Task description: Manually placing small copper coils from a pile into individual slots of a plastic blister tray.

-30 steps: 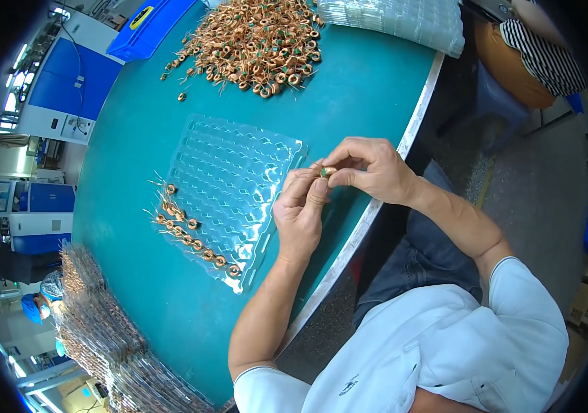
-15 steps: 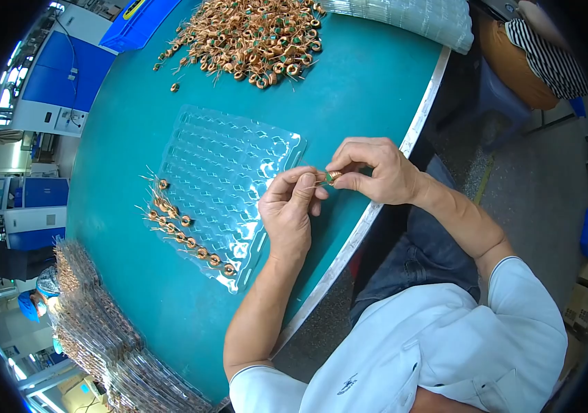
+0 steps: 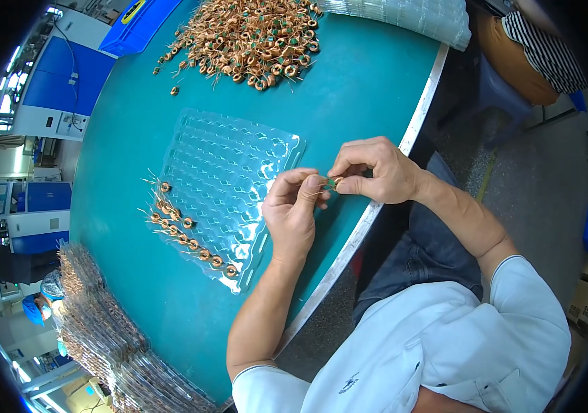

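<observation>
Between my two hands, just over the table's near edge, is a small copper-wound ring coil (image 3: 335, 183) with green on it and thin wire leads. My right hand (image 3: 379, 171) pinches the coil's body between thumb and fingertips. My left hand (image 3: 294, 201) has thumb and forefinger closed on its wire leads. To the left of my hands lies a clear plastic tray (image 3: 228, 155) with rows of moulded pockets. Several wound coils (image 3: 193, 244) sit along the tray's left and near-left side, their leads pointing outward.
A large heap of coils (image 3: 253, 41) lies at the far side of the green table (image 3: 129, 151). A blue bin (image 3: 139, 24) stands far left, stacked clear trays (image 3: 411, 17) far right. Filled trays (image 3: 122, 344) pile at near left. A seated person (image 3: 521, 55) is at far right.
My left thumb and fingers have shifted slightly to the right along the leads, closer to the coil. The coil is turned a little in my fingertips. The tray is unchanged.
</observation>
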`<state>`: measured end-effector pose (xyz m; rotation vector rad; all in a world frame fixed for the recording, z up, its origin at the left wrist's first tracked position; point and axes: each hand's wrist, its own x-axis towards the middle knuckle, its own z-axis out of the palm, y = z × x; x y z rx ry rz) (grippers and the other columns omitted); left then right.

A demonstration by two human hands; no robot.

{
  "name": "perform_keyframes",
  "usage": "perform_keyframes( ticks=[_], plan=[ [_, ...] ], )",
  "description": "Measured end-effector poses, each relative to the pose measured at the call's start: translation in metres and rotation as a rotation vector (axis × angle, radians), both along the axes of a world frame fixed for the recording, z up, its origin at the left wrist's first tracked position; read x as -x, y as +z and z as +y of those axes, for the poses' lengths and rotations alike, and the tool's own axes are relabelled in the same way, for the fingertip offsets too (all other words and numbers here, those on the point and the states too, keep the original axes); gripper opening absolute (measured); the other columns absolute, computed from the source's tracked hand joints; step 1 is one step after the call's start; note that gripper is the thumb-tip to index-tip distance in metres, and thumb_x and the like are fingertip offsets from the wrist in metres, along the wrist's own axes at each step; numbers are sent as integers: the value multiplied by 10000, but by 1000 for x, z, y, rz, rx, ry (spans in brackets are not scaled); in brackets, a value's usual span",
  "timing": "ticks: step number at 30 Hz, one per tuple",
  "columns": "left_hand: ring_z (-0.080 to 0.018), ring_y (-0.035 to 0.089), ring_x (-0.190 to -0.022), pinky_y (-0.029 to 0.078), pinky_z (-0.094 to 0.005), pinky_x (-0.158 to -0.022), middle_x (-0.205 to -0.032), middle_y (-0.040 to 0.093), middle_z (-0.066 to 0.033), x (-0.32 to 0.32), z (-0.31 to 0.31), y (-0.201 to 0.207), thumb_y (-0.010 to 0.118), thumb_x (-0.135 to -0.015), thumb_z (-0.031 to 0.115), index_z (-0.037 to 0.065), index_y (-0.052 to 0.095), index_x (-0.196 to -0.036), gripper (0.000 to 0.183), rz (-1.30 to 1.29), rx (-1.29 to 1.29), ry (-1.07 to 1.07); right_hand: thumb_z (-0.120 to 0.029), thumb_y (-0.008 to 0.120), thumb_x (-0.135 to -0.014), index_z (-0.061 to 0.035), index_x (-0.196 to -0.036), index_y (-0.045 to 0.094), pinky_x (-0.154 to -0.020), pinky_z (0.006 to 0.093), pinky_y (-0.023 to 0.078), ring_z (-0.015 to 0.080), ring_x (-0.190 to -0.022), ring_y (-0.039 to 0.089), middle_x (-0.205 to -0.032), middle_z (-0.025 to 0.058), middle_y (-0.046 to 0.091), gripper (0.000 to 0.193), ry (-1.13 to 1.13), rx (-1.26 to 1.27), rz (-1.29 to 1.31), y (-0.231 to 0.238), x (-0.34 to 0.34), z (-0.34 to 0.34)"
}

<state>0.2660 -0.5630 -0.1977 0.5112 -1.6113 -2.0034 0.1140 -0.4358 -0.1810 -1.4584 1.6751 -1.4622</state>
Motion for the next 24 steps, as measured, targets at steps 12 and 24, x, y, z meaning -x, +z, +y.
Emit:
perform_keyframes(
  ticks=[12,24],
  plan=[
    [-155,609,-994,528,-249,-733,-1213,569,-126,10,13,9,572,-977,83,18,538,-1286,318,60,142,100,-101,660,-857,0,-909,610,-610,254,500,93,-689,609,-759,55,638,124,-22,-120,-264,11,10,6],
    [-197,543,-949,463,-291,-767,-1075,585,-94,10,7,24,647,-865,-53,91,686,-1114,290,-127,1105,62,-125,603,-843,-16,-916,654,-580,263,440,79,-621,533,-701,21,614,141,-62,-3,-243,-1,21,7]
  ],
)
